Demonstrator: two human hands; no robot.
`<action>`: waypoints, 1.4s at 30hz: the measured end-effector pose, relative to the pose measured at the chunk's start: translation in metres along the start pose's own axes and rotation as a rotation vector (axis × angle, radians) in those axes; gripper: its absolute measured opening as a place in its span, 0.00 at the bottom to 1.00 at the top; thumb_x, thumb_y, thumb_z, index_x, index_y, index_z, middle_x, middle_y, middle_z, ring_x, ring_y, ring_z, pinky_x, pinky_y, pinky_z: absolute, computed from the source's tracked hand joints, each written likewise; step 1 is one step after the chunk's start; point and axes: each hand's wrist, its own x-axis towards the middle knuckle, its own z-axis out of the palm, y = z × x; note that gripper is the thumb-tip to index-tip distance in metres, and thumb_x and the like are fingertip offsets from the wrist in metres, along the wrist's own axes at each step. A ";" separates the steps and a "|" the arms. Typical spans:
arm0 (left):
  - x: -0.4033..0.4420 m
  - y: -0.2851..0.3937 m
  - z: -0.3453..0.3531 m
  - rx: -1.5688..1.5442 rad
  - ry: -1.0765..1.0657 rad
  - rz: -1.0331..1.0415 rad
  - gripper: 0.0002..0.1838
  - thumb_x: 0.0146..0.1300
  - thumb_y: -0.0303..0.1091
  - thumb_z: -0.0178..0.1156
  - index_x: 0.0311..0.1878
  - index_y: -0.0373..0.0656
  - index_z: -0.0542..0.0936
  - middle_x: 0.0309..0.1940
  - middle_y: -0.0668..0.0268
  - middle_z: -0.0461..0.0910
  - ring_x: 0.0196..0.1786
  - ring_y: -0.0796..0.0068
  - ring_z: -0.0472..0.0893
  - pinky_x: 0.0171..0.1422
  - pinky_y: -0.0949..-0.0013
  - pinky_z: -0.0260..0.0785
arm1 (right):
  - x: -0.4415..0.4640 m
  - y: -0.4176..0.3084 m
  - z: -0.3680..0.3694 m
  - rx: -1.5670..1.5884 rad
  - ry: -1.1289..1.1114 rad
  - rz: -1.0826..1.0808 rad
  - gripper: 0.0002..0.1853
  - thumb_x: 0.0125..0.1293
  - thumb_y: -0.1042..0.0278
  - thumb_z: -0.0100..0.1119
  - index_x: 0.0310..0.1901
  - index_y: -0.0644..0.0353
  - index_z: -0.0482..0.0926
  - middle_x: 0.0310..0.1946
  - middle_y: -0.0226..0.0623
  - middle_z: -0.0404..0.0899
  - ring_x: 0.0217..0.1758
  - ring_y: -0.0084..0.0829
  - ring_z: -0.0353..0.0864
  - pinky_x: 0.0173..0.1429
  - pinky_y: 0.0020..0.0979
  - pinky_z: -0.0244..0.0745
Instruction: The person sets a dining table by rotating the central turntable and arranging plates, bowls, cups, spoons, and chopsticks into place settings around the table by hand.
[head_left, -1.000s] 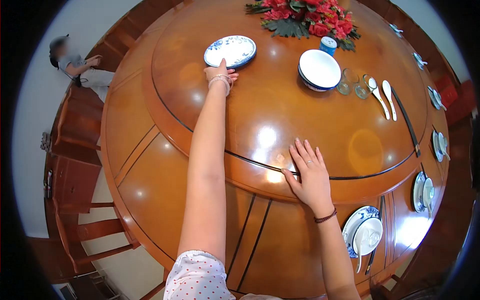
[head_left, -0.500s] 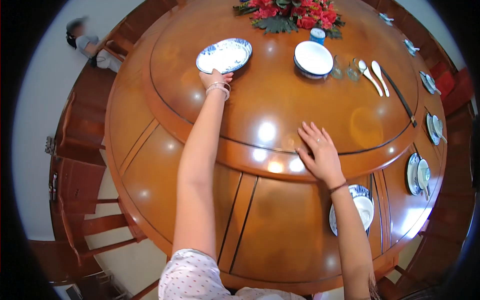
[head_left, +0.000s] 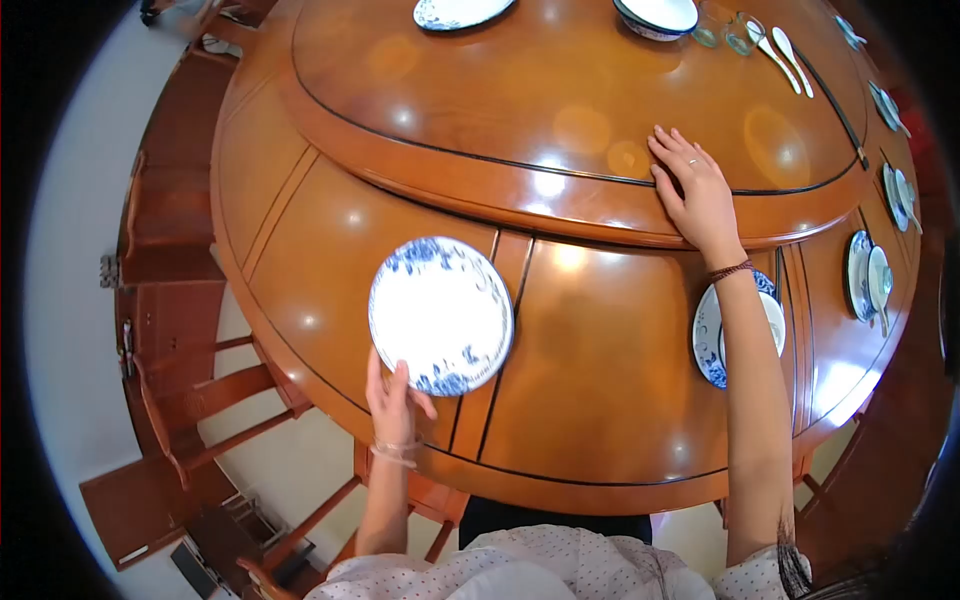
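Observation:
My left hand (head_left: 393, 405) grips the lower edge of a white plate with blue flowers (head_left: 440, 315), thumb on top, above the outer tabletop (head_left: 600, 370) at the near left. Farther off, another such plate (head_left: 460, 10) rests on the raised round turntable (head_left: 480, 110). My right hand (head_left: 697, 195) lies flat on the turntable's near edge with its fingers spread, holding nothing. Below that wrist, partly hidden by my right forearm, is a place setting with a blue-rimmed plate (head_left: 708, 345) and a smaller white dish.
On the turntable are stacked bowls (head_left: 658, 15), glasses (head_left: 743, 35), two white spoons (head_left: 792, 60) and black chopsticks (head_left: 835, 105). More place settings (head_left: 860, 275) line the right side. Wooden chairs (head_left: 215, 400) surround the table. A person (head_left: 185, 15) is partly visible at upper left.
My left hand has lifted one plate off the turntable and brought it back toward me; another plate stays behind. The view has tilted down, and my right hand remains on the turntable's edge.

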 end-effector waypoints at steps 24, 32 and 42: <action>0.059 -0.040 -0.010 0.068 -0.528 -0.207 0.31 0.67 0.32 0.44 0.67 0.39 0.42 0.25 0.56 0.77 0.15 0.75 0.76 0.17 0.78 0.69 | -0.122 -0.222 0.045 0.575 0.119 0.851 0.14 0.62 0.75 0.52 0.49 0.65 0.72 0.28 0.49 0.77 0.26 0.37 0.78 0.32 0.31 0.73; 0.064 -0.020 -0.009 0.482 -0.378 0.149 0.38 0.65 0.27 0.45 0.68 0.40 0.32 0.15 0.66 0.72 0.15 0.82 0.69 0.20 0.79 0.64 | -0.061 -0.160 0.009 -0.005 0.391 0.539 0.20 0.51 0.77 0.59 0.48 0.60 0.73 0.40 0.42 0.72 0.44 0.41 0.72 0.43 0.34 0.70; 0.131 0.068 0.065 0.302 -0.392 0.630 0.19 0.64 0.26 0.49 0.58 0.34 0.66 0.20 0.69 0.72 0.22 0.86 0.70 0.24 0.82 0.62 | 0.009 -0.063 0.023 -0.349 0.159 0.535 0.29 0.64 0.47 0.42 0.60 0.58 0.64 0.63 0.42 0.60 0.68 0.37 0.54 0.69 0.48 0.44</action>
